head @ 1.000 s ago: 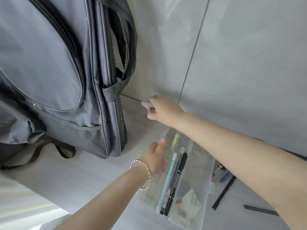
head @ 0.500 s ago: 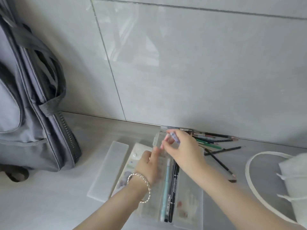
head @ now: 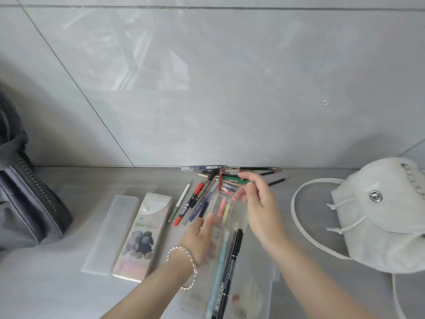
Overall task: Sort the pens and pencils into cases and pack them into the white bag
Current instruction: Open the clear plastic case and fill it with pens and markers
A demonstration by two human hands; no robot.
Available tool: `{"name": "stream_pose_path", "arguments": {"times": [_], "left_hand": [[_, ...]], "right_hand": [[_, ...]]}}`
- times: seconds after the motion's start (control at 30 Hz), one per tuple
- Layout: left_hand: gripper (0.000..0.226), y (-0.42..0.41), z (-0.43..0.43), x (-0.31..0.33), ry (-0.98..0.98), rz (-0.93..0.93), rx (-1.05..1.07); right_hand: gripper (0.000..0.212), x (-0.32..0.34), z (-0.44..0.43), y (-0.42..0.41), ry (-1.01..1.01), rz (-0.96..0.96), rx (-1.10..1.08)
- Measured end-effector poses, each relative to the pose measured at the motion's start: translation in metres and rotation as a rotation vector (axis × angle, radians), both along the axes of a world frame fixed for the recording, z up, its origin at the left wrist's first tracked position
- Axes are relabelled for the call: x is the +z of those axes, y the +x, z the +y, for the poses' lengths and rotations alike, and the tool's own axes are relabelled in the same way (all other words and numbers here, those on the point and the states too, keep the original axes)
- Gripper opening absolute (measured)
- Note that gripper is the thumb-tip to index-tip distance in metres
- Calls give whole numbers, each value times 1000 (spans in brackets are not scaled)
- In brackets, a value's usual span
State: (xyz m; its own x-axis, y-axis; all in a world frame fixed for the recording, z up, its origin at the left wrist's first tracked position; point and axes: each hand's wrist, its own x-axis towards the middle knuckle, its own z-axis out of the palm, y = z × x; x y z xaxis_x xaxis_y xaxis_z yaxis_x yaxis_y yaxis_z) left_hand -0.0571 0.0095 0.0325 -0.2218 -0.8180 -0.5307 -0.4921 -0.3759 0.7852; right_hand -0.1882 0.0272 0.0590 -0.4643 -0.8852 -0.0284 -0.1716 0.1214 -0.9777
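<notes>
Your left hand is resting, fingers loosely spread and holding nothing, on the clear plastic pencil case lying open on the grey bench, where a pale blue pen and a black marker are lying side by side. Your right hand is hovering above the case's far end, fingers apart, blurred. The loose pile of pens and pencils is sitting against the tiled wall, and the white drawstring bag is lying well to the right
</notes>
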Motion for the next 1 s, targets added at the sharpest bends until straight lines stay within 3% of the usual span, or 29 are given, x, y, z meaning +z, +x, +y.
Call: {"name": "stream_pose_path", "arguments": {"times": [0.13, 0.27, 0.37, 0.47, 0.57, 0.63, 0.8, 0.93, 1.0], "left_hand": [[39, -8, 7, -2, 57, -25, -24], [36, -11, 9, -2, 52, -21, -21], [37, -9, 12, -2, 46, -26, -27], [40, -7, 17, -3, 11, -46, -62], [45, -8, 19, -5, -1, -56, -73], [41, -8, 20, -6, 7, -42, -83], [37, -1, 13, -12, 34, -46, -77], [37, 15, -5, -10, 35, -70, 57], [41, 31, -18, -6, 35, -111, 130]], "right_hand": [[19, -6, -1, 10, -1, -98, -20], [7, -32, 4, 13, 28, 349, 51], [34, -39, 11, 9, 57, 441, 109], [52, -48, 18, 6, 77, 661, 159], [55, -52, 24, 6, 97, 770, 212], [49, -50, 27, 4, 116, 715, 216], [36, -34, 3, -18, 228, 162, 197], [13, -51, -33, -39, 246, 243, 127], [20, -66, -47, -48, 333, 396, 173]]}}
